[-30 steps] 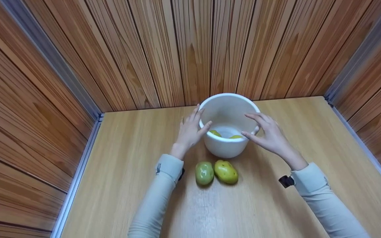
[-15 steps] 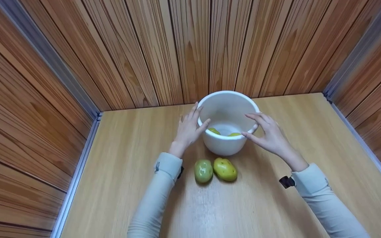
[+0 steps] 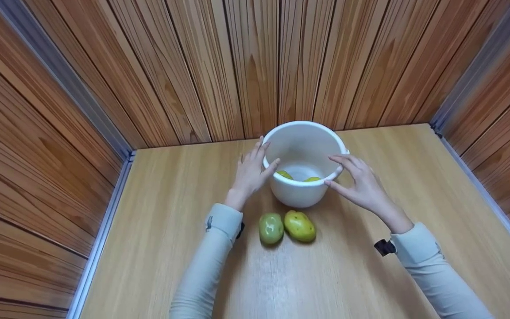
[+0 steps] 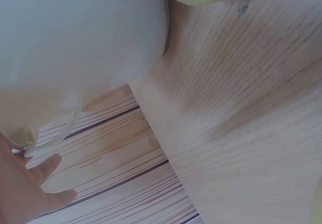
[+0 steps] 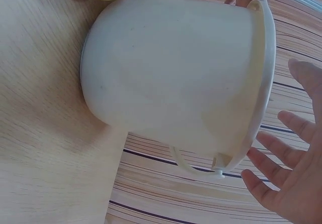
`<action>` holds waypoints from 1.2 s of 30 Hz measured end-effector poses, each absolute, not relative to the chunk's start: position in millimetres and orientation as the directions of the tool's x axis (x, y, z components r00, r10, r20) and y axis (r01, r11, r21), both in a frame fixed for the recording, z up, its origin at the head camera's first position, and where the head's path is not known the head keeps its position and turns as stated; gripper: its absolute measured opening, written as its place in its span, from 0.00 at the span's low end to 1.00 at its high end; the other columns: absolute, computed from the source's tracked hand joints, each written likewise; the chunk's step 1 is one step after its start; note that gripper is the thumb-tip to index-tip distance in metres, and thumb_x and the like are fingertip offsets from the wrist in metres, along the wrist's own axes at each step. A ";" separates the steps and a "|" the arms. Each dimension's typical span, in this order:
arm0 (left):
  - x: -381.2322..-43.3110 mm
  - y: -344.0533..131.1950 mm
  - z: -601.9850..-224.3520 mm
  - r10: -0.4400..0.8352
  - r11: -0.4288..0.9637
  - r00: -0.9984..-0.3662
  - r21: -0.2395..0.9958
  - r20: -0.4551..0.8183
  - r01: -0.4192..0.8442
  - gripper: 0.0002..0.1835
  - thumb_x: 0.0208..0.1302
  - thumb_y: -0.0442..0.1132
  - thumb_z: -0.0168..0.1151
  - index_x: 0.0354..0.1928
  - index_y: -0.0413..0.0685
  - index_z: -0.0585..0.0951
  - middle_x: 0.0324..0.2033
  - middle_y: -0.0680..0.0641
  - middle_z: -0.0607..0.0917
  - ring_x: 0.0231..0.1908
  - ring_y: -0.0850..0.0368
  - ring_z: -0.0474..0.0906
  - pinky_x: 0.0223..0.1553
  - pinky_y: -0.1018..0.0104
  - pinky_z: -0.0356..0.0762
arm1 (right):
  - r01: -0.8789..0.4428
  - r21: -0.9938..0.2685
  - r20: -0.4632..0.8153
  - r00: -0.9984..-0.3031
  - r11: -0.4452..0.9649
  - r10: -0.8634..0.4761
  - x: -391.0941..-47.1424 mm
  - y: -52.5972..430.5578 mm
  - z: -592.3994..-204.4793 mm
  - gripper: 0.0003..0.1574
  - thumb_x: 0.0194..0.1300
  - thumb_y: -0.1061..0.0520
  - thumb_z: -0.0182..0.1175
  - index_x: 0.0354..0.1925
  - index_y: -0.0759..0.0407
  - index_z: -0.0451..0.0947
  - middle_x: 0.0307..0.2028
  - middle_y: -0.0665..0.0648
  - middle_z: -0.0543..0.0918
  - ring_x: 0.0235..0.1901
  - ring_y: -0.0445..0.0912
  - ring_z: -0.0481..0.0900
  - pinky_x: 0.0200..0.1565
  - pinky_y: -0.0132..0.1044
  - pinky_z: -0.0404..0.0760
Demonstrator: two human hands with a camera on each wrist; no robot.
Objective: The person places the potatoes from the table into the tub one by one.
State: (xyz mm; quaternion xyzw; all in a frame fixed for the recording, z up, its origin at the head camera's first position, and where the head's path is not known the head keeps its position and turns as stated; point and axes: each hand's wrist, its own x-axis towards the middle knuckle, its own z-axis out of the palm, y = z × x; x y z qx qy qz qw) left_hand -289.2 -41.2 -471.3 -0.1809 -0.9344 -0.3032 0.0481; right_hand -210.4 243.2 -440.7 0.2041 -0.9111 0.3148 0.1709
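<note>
A white bucket [image 3: 299, 197] stands upright near the back wall, and parts of two yellow-green fruits [image 3: 284, 175] show at its bottom. My left hand [image 3: 249, 177] is at the bucket's left rim, fingers extended and thumb over the near-left edge. On the other side, my right hand [image 3: 365, 184] has spread fingers with their tips right at the right rim. In the right wrist view the right hand [image 5: 294, 156] shows a bare palm beside the rim. A green mango-like fruit [image 3: 271, 229] and a yellower one [image 3: 300, 226] lie side by side before the bucket.
The wooden tabletop [image 3: 171, 199] is bounded by a plank-patterned back wall [image 3: 259, 66] and side walls with grey metal edging [image 3: 100, 235]. The bucket's thin bail handle [image 5: 188, 168] hangs on its far side in the right wrist view.
The head view has shifted slightly, so the bucket and fruits appear a little higher and further left. My right hand now overlaps the bucket's rim slightly less; the left hand keeps its place beside it.
</note>
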 end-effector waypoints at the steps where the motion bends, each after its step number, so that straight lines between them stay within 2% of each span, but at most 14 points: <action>1: -289.2 -41.3 -471.2 0.307 0.752 -0.930 0.548 0.200 0.366 0.38 0.64 0.68 0.37 0.72 0.61 0.52 0.73 0.54 0.45 0.70 0.48 0.48 0.67 0.41 0.32 | -0.480 -0.502 0.440 -0.858 0.719 -0.265 -210.1 243.4 -440.5 0.38 0.53 0.42 0.67 0.60 0.51 0.70 0.58 0.55 0.73 0.59 0.54 0.68 0.55 0.61 0.66; 7: -288.8 -40.9 -470.6 0.304 0.755 -0.931 0.545 0.202 0.365 0.38 0.64 0.68 0.37 0.72 0.62 0.51 0.73 0.54 0.45 0.70 0.48 0.48 0.67 0.42 0.32 | -0.476 -0.499 0.440 -0.859 0.724 -0.262 -208.2 245.6 -440.3 0.38 0.54 0.42 0.66 0.61 0.50 0.70 0.58 0.55 0.73 0.59 0.55 0.67 0.55 0.62 0.65; 19: -289.8 -40.7 -471.3 0.293 0.762 -0.933 0.538 0.210 0.360 0.40 0.61 0.72 0.34 0.71 0.62 0.53 0.73 0.57 0.45 0.70 0.48 0.50 0.66 0.38 0.37 | -0.459 -0.513 0.436 -0.867 0.725 -0.241 -204.5 252.0 -444.0 0.42 0.53 0.43 0.67 0.64 0.50 0.66 0.61 0.59 0.71 0.61 0.56 0.67 0.56 0.63 0.65; 26: -290.3 -40.1 -470.7 0.297 0.766 -0.927 0.523 0.228 0.374 0.40 0.62 0.71 0.36 0.71 0.60 0.54 0.73 0.52 0.49 0.69 0.46 0.52 0.66 0.37 0.39 | -0.448 -0.510 0.427 -0.873 0.735 -0.235 -201.3 255.0 -448.1 0.43 0.54 0.42 0.66 0.65 0.49 0.64 0.61 0.59 0.70 0.60 0.57 0.67 0.54 0.64 0.66; 36: -290.1 -40.1 -470.5 0.288 0.753 -0.933 0.551 0.217 0.360 0.38 0.63 0.69 0.38 0.71 0.62 0.53 0.73 0.54 0.47 0.69 0.48 0.51 0.67 0.39 0.36 | -0.464 -0.519 0.435 -0.866 0.718 -0.245 -198.3 255.9 -453.1 0.42 0.55 0.43 0.66 0.65 0.48 0.64 0.60 0.58 0.69 0.60 0.56 0.67 0.54 0.62 0.69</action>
